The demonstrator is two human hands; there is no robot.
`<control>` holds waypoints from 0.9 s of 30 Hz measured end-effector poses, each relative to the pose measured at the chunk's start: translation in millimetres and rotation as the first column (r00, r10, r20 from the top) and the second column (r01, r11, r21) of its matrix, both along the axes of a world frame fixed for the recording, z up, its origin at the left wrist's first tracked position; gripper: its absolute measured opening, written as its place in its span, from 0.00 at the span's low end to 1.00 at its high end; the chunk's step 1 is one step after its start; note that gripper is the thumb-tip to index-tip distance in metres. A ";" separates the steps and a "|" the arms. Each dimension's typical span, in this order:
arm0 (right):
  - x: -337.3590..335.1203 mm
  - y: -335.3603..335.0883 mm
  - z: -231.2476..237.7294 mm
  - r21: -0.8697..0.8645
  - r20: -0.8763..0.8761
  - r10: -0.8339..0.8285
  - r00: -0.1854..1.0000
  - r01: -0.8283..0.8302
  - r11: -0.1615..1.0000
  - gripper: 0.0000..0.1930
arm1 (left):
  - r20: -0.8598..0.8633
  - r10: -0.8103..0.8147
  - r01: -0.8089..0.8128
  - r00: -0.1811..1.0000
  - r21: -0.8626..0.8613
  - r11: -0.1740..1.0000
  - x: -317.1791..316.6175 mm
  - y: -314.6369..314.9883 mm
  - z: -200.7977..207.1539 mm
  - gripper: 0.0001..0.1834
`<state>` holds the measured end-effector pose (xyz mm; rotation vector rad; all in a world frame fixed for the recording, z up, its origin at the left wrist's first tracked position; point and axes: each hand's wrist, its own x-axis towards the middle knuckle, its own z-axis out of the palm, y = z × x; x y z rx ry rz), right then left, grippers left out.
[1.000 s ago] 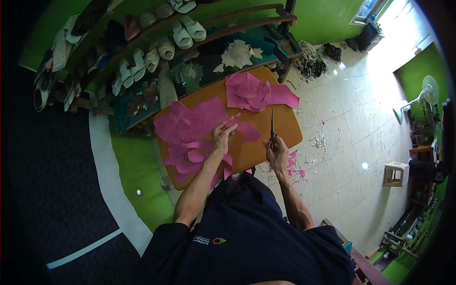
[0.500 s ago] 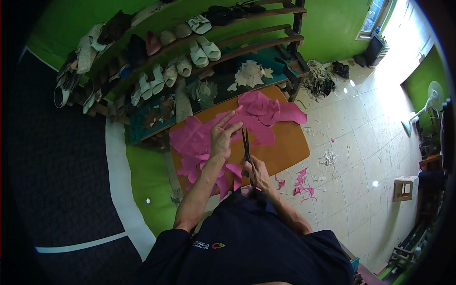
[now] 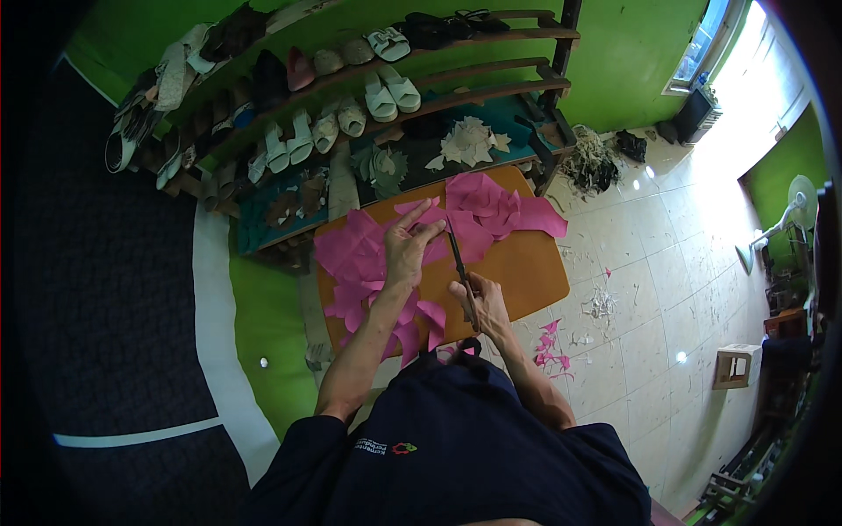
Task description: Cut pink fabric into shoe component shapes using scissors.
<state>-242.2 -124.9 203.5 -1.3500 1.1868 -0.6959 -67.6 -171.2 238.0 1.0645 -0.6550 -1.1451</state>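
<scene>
The right hand is wrapped around the scissors, their tips close to the left thumb. The left hand has thumb and forefinger near each other by a pink piece on or just above the tabletop; whether they pinch it, I cannot tell. A slip of the blades could nick that thumb; a loose grip could let the piece shift, leaving a crooked edge. Pink sheets lying alongside could catch and get cut too. As for containers, the rack bears sandals and, lower down, cream scraps.
</scene>
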 end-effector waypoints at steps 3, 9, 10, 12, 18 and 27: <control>2.5 -1.3 7.6 0.023 0.018 -0.009 1.000 0.009 1.000 0.31 | 0.037 -0.004 0.004 0.999 0.002 1.000 4.2 1.4 -4.5 0.27; 7.0 -2.7 11.7 0.004 0.018 -0.044 0.999 0.044 0.999 0.31 | 0.072 0.001 0.001 0.997 -0.023 1.000 4.8 -1.6 -1.2 0.26; 6.7 -3.1 9.9 0.001 0.016 -0.042 0.999 0.042 0.999 0.31 | 0.070 0.001 0.001 0.998 -0.035 0.999 5.1 -1.4 -1.4 0.27; 5.9 -4.3 5.0 -0.027 0.017 -0.012 1.000 0.013 1.000 0.28 | 0.063 -0.002 0.005 0.998 -0.042 0.999 5.4 -1.9 -1.3 0.27; 8.8 -3.0 15.5 0.032 0.073 -0.056 0.996 0.054 0.998 0.32 | 0.041 -0.020 0.023 0.999 -0.075 0.997 12.0 -2.9 -7.2 0.27; -1.2 2.1 19.0 0.032 -0.006 -0.013 1.000 0.013 0.999 0.32 | 0.053 -0.048 0.051 0.997 -0.055 0.997 15.4 4.4 1.4 0.28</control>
